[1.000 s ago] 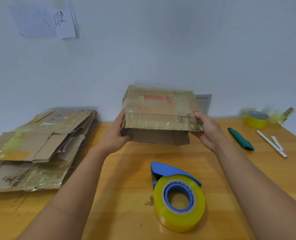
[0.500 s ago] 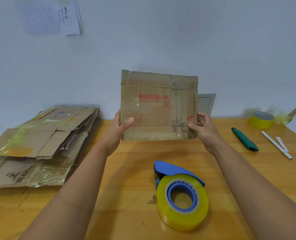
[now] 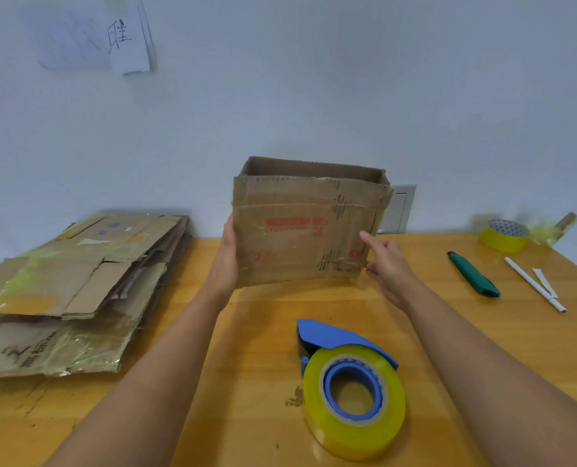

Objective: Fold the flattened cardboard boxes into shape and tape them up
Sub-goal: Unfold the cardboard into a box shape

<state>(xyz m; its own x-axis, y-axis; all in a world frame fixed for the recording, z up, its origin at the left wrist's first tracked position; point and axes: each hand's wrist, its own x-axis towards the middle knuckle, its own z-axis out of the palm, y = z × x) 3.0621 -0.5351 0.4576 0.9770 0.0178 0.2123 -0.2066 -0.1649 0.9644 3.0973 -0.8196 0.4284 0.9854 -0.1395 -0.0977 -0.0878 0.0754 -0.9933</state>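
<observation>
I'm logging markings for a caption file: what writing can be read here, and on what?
"眭", handwritten: paper on the wall.
Red print on the held box: too blurred to read.
Black characters on the flattened cardboard stack: partly hidden, unreadable.

Worn matt cardboard box, glossy yellow tape roll in blue plastic, on varnished wooden table.
</observation>
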